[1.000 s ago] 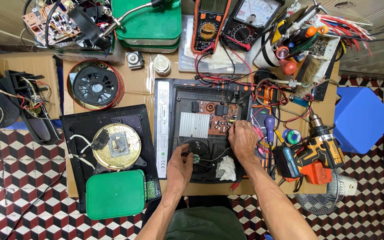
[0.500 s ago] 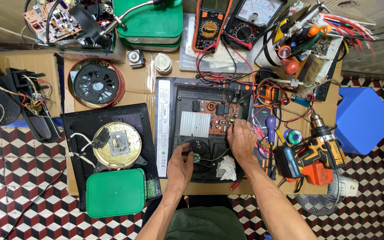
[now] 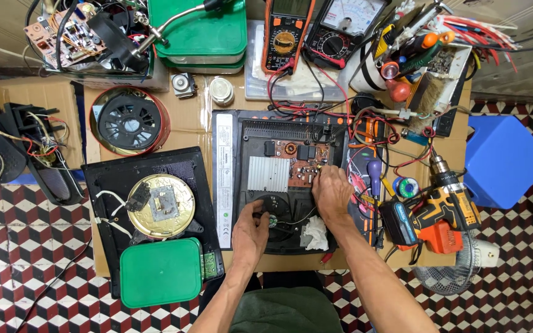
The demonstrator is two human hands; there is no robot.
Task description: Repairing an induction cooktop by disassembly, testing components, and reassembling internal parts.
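An opened black appliance case (image 3: 235, 222) lies in the middle of the table, with a brown circuit board (image 3: 300, 161), a ribbed metal heat sink (image 3: 268, 173) and a round fan (image 3: 277, 213) inside. My left hand (image 3: 249, 233) rests at the case's near edge, its fingers pinched on a small part beside the fan. Over the lower right corner of the circuit board lies my right hand (image 3: 333, 194), fingertips touching the board. A crumpled white tissue (image 3: 316, 234) sits in the case between my forearms.
To the left a black panel carries a brass-coloured coil disc (image 3: 160, 206) and a green lid (image 3: 160, 272). A cordless drill (image 3: 442, 206), screwdriver (image 3: 374, 179), solder spool (image 3: 408, 187) and tangled wires crowd the right. Two multimeters (image 3: 286, 34), green containers (image 3: 200, 31) and a red-rimmed fan (image 3: 129, 121) stand behind.
Both hands stay inside the case; my left hand has crept slightly toward the fan. Nothing else has moved.
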